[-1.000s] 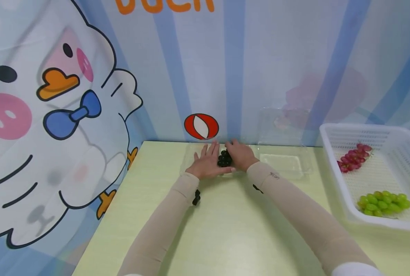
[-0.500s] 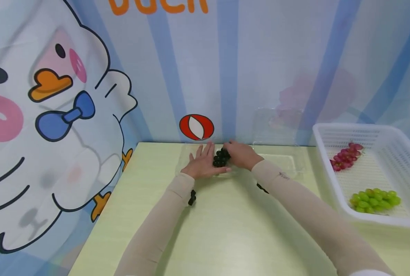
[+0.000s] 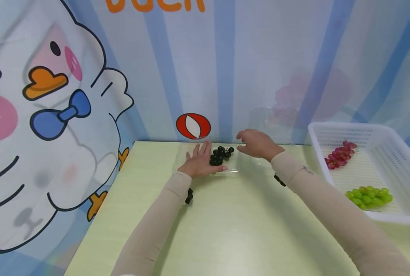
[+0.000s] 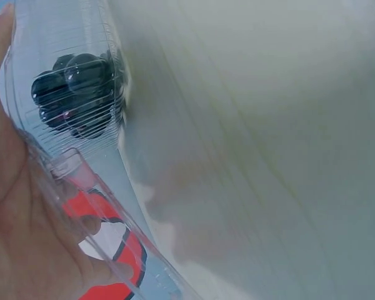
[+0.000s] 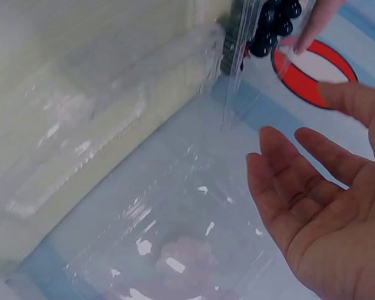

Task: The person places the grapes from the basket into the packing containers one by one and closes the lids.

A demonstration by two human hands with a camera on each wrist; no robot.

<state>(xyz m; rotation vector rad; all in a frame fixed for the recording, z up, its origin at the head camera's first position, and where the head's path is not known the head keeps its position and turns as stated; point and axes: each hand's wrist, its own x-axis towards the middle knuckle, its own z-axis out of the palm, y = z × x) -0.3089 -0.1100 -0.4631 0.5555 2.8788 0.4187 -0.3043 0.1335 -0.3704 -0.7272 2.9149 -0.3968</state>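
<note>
duck-print backdrop (image 3: 205,57) and pale table (image 3: 198,237) frame black grapes (image 3: 216,158) already in an open clear plastic box (image 3: 231,171), a left hand (image 3: 198,163) spread against it gripping nothing, a right hand (image 3: 258,145) hovering empty and loosely curled nearby, while red grapes (image 3: 339,156) and green grapes (image 3: 368,197) remain in a white basket (image 3: 349,128).

Glossy black grapes (image 3: 218,157); inside clear box (image 3: 232,165)

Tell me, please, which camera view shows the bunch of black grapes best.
The head view: it shows the black grapes small, but as a whole bunch. The left wrist view shows them larger, though through the ridged wall of a clear container; in the right wrist view the top edge cuts them off.
</note>
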